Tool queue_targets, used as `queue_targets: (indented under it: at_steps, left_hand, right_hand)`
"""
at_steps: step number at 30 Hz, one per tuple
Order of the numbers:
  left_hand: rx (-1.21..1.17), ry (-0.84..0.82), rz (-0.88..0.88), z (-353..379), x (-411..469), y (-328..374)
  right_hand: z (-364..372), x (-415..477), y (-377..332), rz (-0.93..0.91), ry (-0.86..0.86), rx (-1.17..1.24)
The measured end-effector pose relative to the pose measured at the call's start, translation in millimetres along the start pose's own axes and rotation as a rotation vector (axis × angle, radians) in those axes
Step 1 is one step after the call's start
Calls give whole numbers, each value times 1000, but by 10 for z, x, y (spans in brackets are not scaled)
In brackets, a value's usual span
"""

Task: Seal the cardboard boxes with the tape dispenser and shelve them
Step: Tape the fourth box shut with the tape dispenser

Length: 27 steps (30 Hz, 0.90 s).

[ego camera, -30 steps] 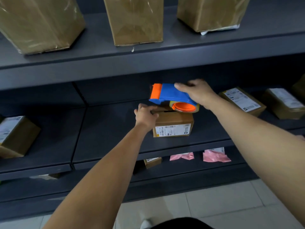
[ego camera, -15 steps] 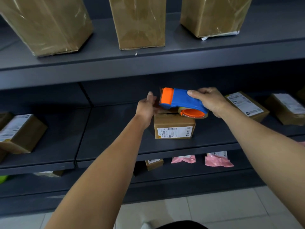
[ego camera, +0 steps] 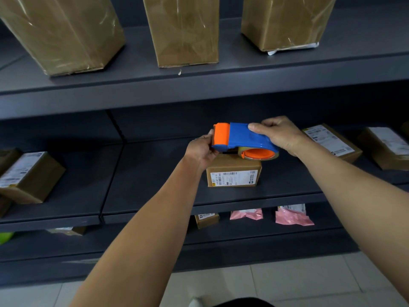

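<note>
A small cardboard box [ego camera: 233, 173] with a white label on its front sits on the middle dark shelf [ego camera: 155, 196]. Just above its top hovers a blue and orange tape dispenser [ego camera: 241, 139] with a tape roll at its right end. My right hand [ego camera: 280, 132] grips the blue body from the right. My left hand [ego camera: 202, 149] pinches at the orange front end of the dispenser, by the box's upper left corner.
Three tall taped boxes [ego camera: 183, 29] stand on the upper shelf. More labelled boxes lie on the middle shelf at far left [ego camera: 28, 176] and right [ego camera: 332, 140]. Pink bags [ego camera: 292, 218] and a small box [ego camera: 207, 219] lie on the lower shelf. Pale floor tiles are below.
My left hand rose from the box's top edge to the dispenser's orange end. The dispenser lifted slightly and stays above the box.
</note>
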<state>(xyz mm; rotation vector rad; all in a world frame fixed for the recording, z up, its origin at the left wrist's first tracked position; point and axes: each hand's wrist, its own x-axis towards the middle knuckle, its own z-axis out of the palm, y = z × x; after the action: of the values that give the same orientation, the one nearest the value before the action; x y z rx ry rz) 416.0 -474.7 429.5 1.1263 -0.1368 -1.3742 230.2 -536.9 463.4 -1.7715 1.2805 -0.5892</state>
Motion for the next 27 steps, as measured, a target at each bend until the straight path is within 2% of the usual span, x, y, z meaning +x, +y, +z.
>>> queue_targets:
  at_steps: [9,13,23,27]
  left_hand:
    - [128,179,75,-12,110,186]
    - [148,190,110,-51,134,256]
    - [50,160,66,-140,157,359]
    - [96,162,15,-194,192,262]
  right_hand:
    - [-437,101,-104,-49,-22,-189]
    - [-595,172,-46,-21,-39,-231]
    - [-396,302,-153,12,-88,-228]
    - [-294,341,25,66,-123,-305]
